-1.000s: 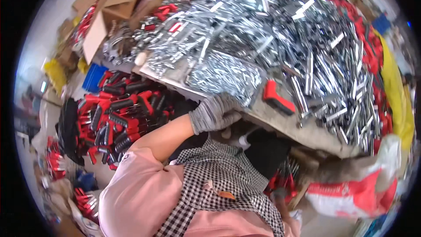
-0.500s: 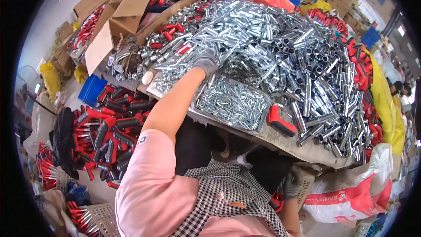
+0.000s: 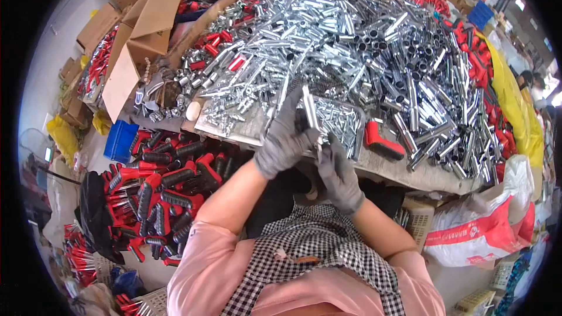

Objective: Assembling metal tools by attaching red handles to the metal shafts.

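Observation:
In front of me, above the near edge of the workbench, my grey-gloved left hand grips a shiny metal tube, its upper end tilted away from me. My gloved right hand meets it at the tube's lower end, fingers pinched together. What the right fingers hold is too small and covered to make out. Just beyond the hands lies a metal tray of small metal pins, partly hidden by them. A red and black handle rests to its right.
A big heap of chrome tubes and small metal fittings covers the bench. Red-and-black handled tools are piled at left, near a blue bin and an open cardboard box. A white and red sack stands at right.
My left hand has drawn back from the heap toward me and now holds a metal tube. My right hand has risen from low beside the bench to meet it.

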The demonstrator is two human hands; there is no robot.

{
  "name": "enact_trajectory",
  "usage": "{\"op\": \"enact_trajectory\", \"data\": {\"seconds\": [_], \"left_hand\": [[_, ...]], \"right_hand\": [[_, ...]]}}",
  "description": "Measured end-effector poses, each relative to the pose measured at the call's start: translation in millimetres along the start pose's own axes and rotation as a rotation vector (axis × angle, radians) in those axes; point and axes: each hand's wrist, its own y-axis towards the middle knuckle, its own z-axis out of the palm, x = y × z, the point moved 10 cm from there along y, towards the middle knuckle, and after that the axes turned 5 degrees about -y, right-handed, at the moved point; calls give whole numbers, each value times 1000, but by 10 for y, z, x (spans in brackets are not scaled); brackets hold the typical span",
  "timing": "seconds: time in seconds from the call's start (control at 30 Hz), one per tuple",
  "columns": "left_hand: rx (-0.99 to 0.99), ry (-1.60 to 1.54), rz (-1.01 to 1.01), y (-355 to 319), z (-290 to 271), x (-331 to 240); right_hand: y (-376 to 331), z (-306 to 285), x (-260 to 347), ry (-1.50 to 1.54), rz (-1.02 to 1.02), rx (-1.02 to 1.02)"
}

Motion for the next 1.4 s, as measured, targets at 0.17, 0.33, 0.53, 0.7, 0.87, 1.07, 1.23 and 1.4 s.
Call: {"op": "enact_trajectory", "data": {"seconds": [0.17,0.33,0.53,0.7,0.87,1.07,1.23,1.4], "left_hand": [[77,39,60,-90,144,-10],[6,-351,-115,-13,270,7],[287,-915,-174,15,733,112],[271,-547,-191,80,883,-81],[183,-275,-51,161,946,-92],[489,-72,-250,341,1338,-24],[761,696,170,1417,1348,136],[330,1524,-45,2933,391,1338]], "right_hand": [[-58,217,-165,458,323,78],[-200,320,-74,1021,476,334],[-401,347,253,1971,413,808],[-449,278,71,1868,468,684],[-196,-233,-154,854,114,251],[-173,-531,-455,761,263,81],[-141,-784,-634,841,398,-24],[-87,-860,-526,430,271,71]]}}
